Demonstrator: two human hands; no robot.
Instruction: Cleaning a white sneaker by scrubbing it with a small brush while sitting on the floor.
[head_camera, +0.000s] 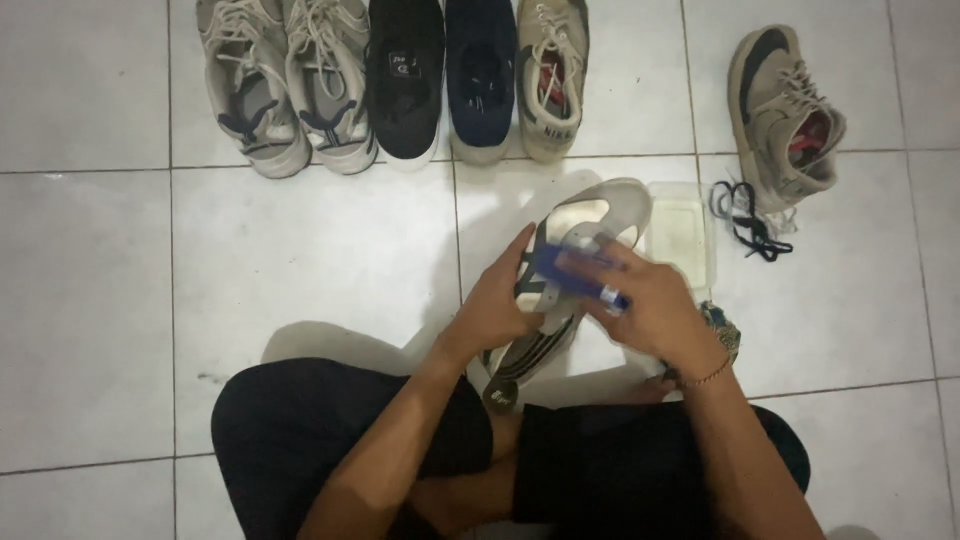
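We sit cross-legged on the floor (300, 260) and hold a pale grey shoe with dark stripes (560, 300) over our lap, sole side partly turned up. Our left hand (495, 305) has its grip wrapped around the shoe's side from nine o'clock, steadying it. Our right hand (650, 300) comes in from three o'clock with its grip pinching a blue brush (580, 275), pressed against the shoe's upper; the brush is blurred.

We judge that the scrubbing of this shoe is under way, not finished. A shallow clear tub (680, 235) stands just beside the shoe at one o'clock; whether it holds water or soap we cannot tell. At twelve o'clock five shoes (400, 80) stand in a tidy row, touching side by side: two grey lace-ups, a black one, a navy one and a tan one. Whether they are already cleaned we cannot tell. At two o'clock a single tan shoe (785, 115) lies well apart, tilted, with a loose dark lace (745, 220) beside it, so it looks still to be handled.

The floor is large glossy white tiles with thin grey joints.
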